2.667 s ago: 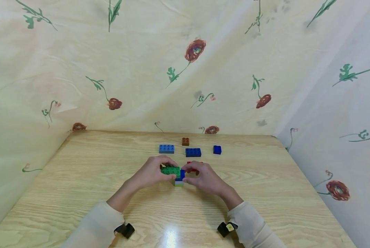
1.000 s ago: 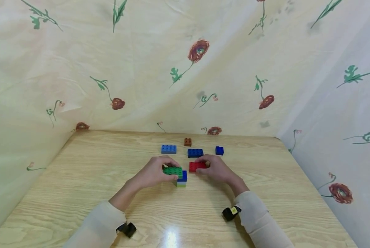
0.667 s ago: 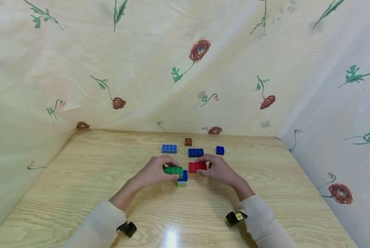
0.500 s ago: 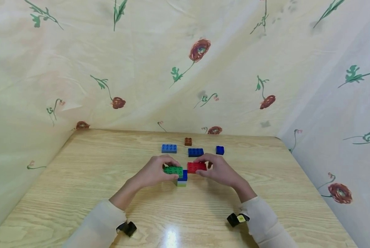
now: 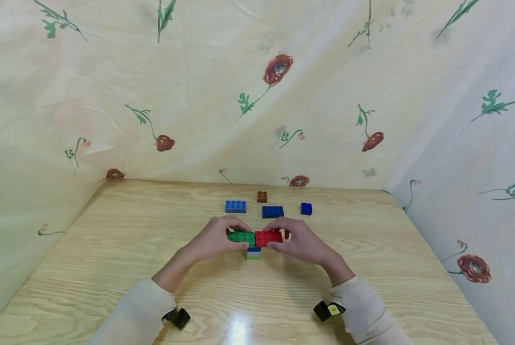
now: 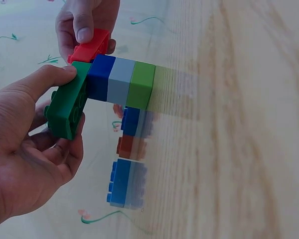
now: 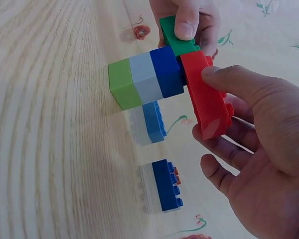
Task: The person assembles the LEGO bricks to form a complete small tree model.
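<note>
The left hand [image 5: 214, 238] pinches a green brick [image 5: 242, 238] and the right hand [image 5: 297, 241] a red brick [image 5: 268, 238] at the tower top [image 7: 167, 74], both likely light, hard and best held by their long sides.

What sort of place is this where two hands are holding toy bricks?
Probably an indoor tabletop corner set up for play or recording: a pale wood-grain table, flower-printed cream sheeting rising behind it, and a green studded plastic brick held beside a red studded plastic brick.

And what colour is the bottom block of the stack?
The bottom block is lime green; it shows best in the right wrist view.
</note>
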The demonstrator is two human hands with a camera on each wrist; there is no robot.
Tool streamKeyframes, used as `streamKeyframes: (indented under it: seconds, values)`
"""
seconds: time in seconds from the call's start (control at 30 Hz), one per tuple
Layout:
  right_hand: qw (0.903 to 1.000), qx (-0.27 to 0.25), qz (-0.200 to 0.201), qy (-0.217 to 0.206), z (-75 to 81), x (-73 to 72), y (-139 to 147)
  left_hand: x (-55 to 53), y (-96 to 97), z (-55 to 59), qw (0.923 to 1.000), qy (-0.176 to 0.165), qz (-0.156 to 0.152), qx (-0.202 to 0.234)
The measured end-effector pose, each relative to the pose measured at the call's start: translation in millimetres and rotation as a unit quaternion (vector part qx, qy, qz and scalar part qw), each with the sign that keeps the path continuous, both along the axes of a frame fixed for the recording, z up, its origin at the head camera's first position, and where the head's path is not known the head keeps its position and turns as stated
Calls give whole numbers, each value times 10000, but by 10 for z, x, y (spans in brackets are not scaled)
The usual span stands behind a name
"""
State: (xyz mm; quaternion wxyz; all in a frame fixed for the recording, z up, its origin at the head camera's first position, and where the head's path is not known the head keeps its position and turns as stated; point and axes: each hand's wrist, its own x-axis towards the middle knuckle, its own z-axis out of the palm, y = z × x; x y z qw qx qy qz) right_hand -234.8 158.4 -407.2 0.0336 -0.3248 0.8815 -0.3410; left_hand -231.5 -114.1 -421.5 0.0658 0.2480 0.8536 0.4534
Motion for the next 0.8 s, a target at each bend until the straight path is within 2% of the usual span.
streamKeyframes:
  seconds: [0.8]
  values:
    - [9998,114,134,-16,26,-40,-10,19,6,17,10000,64,-18,-32]
